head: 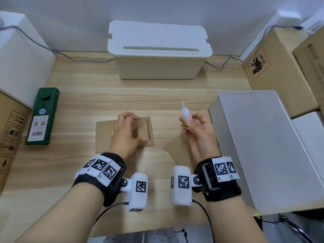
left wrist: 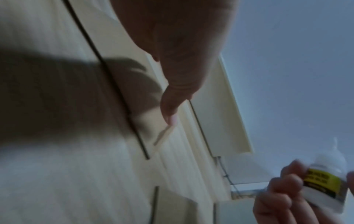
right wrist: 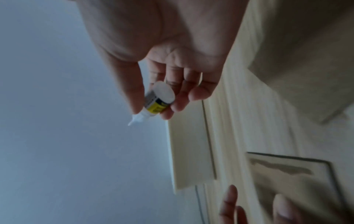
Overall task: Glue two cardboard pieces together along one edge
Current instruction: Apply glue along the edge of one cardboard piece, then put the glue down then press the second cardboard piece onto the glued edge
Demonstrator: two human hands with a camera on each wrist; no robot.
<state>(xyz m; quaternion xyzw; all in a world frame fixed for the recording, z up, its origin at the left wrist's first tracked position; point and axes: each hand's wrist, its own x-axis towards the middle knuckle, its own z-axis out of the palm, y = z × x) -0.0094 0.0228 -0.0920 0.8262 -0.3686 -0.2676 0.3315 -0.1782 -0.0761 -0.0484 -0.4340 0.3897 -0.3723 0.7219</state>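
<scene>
A brown cardboard piece (head: 105, 135) lies flat on the wooden table, with a wet glue line (head: 149, 130) along its right edge. The glue line (right wrist: 281, 166) also shows in the right wrist view. My left hand (head: 135, 128) is over this piece with relaxed fingers and grips nothing. My right hand (head: 191, 120) holds a small white glue bottle (head: 185, 113) with a yellow label (left wrist: 320, 180), nozzle pointing up, raised above the table. A second cardboard piece (head: 177, 149) lies under my right hand, partly hidden by it.
A white lidded box (head: 157, 50) stands at the back, a green carton (head: 43, 116) at the left. A large grey-white box (head: 259, 146) is close by my right hand. Cardboard boxes (head: 277, 67) fill the right rear, and cables (head: 78, 58) run along the wall.
</scene>
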